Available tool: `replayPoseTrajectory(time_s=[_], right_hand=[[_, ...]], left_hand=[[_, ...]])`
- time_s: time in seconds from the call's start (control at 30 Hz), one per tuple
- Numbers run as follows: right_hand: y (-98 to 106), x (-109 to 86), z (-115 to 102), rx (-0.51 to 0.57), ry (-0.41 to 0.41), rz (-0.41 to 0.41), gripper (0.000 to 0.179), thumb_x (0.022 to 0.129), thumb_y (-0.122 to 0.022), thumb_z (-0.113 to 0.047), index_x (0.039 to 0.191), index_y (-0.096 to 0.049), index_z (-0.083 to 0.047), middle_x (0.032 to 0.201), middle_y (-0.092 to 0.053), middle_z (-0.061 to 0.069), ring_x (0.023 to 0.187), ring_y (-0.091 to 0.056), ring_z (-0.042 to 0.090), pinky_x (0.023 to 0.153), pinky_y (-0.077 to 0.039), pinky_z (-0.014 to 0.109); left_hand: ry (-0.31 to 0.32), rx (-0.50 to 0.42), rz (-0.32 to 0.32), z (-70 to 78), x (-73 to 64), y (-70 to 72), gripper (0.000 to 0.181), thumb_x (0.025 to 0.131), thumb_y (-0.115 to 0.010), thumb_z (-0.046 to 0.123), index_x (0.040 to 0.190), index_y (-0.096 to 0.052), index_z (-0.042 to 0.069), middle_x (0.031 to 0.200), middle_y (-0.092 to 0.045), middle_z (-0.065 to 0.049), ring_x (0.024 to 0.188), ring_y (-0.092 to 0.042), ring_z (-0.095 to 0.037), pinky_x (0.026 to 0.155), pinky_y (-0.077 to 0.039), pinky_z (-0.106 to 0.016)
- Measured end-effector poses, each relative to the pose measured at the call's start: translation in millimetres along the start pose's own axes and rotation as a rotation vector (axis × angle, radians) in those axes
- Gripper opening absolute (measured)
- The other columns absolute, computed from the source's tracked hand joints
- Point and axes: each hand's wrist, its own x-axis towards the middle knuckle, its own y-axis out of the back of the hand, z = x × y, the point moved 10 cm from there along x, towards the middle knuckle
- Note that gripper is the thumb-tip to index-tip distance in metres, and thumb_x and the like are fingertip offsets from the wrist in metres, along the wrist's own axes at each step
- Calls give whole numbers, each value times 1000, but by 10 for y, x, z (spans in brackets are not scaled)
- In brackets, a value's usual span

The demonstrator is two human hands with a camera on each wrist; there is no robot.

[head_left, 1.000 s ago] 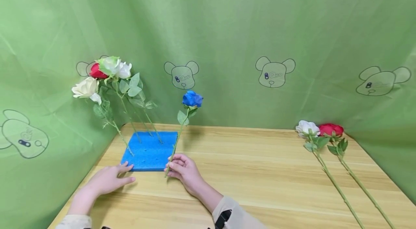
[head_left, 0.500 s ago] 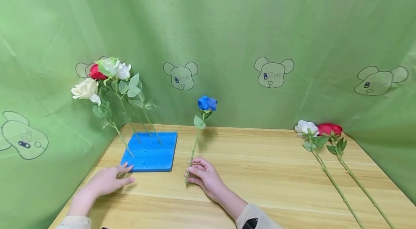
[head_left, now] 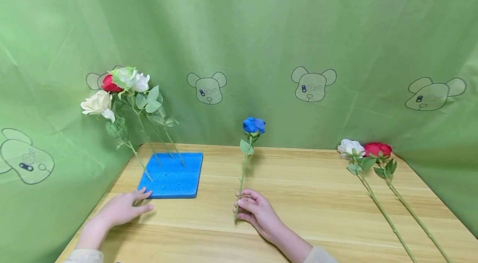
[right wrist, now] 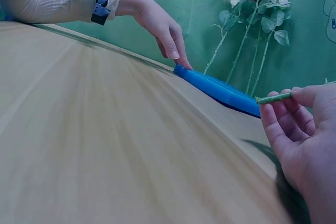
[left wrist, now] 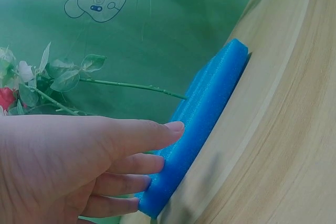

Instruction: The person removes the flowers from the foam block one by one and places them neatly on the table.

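Note:
My right hand [head_left: 259, 214] pinches the lower stem of a blue rose [head_left: 254, 125] between thumb and fingers, the flower upright above the table. In the right wrist view the cut end of its green stem [right wrist: 274, 98] pokes out past the fingertips. My left hand [head_left: 121, 208] rests its fingertips on the near left corner of a blue foam board [head_left: 175, 184], fingers extended. Several roses stand in the board: a cream rose [head_left: 98, 103], a red rose [head_left: 110, 84] and whitish ones [head_left: 128, 77], their stems leaning. Small holes dot the board's front part.
On the right side of the wooden table [head_left: 298, 196] lie a white rose [head_left: 351, 147] and a red rose [head_left: 378, 149], long stems toward the near edge. A green curtain [head_left: 261, 39] with bear-head prints hangs behind and at both sides.
My right hand has moved to the right and slightly nearer with the blue rose, away from the foam board's right edge. The left hand has stayed at the board's corner.

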Motion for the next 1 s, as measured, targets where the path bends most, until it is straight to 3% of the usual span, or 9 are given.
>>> replayPoseTrajectory(time_s=[0.3, 0.7, 1.0], right_hand=[[241, -301, -75, 0, -13, 0, 28, 95, -59, -7, 121, -51, -2, 96, -70, -2, 90, -69, 12, 82, -59, 26], [520, -631, -245, -5, 30, -22, 21, 99, -52, -7, 118, -60, -12, 97, -70, -6, 90, -67, 10, 83, -59, 25], [805, -877, -305, 7, 0, 48, 23, 101, -50, -9, 113, -66, -19, 96, -68, -7, 89, -66, 7, 83, -58, 23]], left_hand=[[-10, -2, -2, 2, -10, 0, 67, 89, -60, 58, 136, -57, 12, 147, -45, -23, 130, -40, -58, 99, -37, -72], [-10, -7, -1, 12, -13, 14, 67, 89, -59, 59, 137, -57, 12, 147, -45, -23, 131, -39, -58, 100, -37, -72], [-12, -12, 4, 12, -19, 7, 67, 89, -59, 59, 137, -57, 12, 147, -45, -22, 132, -39, -56, 101, -37, -71]])
